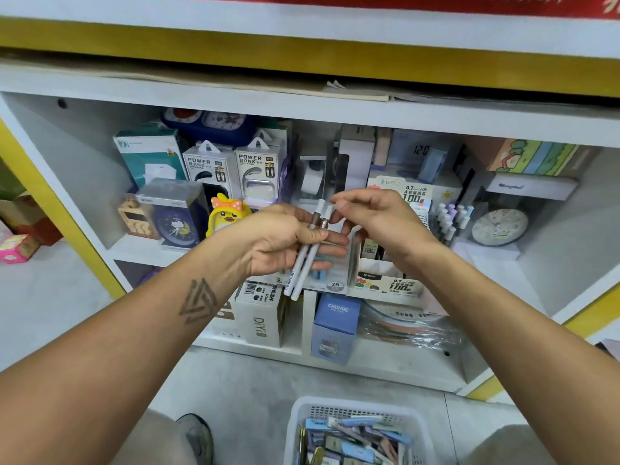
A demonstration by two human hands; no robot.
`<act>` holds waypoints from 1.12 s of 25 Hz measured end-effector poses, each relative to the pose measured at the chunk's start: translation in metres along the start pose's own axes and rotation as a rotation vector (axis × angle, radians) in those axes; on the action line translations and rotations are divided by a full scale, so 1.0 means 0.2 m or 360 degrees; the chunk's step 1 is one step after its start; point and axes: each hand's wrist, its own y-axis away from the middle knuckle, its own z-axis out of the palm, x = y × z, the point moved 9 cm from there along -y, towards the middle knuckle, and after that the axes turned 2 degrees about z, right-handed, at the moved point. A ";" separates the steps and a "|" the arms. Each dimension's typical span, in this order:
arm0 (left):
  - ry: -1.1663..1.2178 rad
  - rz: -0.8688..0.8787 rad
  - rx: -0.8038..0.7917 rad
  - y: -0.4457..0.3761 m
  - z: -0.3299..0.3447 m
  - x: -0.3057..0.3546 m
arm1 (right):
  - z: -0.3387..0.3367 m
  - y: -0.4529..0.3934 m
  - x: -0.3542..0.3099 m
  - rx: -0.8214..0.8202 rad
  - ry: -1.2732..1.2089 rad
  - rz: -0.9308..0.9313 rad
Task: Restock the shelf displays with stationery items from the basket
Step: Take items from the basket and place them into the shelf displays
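Packets are heaped in the basket (357,406); two pens (307,253) are gripped by the left hand (285,239), tips pinched by the right hand (375,216).

You are in a shop, at a stationery and small-goods display. The white shelf (302,109) holds boxed power banks (231,169), alarm clocks (500,226), racked pens (453,219) and barcoded cartons (261,313); a stock basket (302,417) sits on the floor.

The shelf (141,250) is open along its left wall; boxes (231,169) and clocks (500,226) crowd its middle, right side and front edge.
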 end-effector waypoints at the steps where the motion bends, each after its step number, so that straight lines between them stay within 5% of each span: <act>1: -0.0010 0.0000 -0.0050 -0.01 0.05 0.00 | -0.03 0.02 -0.01 0.0003 -0.0017 -0.0006; 7: 0.0112 0.0159 -0.0189 -0.11 0.33 0.01 | -0.44 0.13 0.00 0.0329 -0.0310 0.0031; 11: -0.0146 0.0233 -0.0031 -0.20 0.42 0.00 | -0.84 0.25 -0.05 0.0782 0.0210 -0.0211; 18: 0.0039 0.0108 0.0040 -0.29 0.54 -0.09 | -0.85 0.34 0.00 0.0604 0.1071 -0.0358; 28: -0.0003 0.0201 -0.0072 -0.33 0.59 -0.10 | -0.75 0.38 0.04 0.0372 0.1048 -0.0455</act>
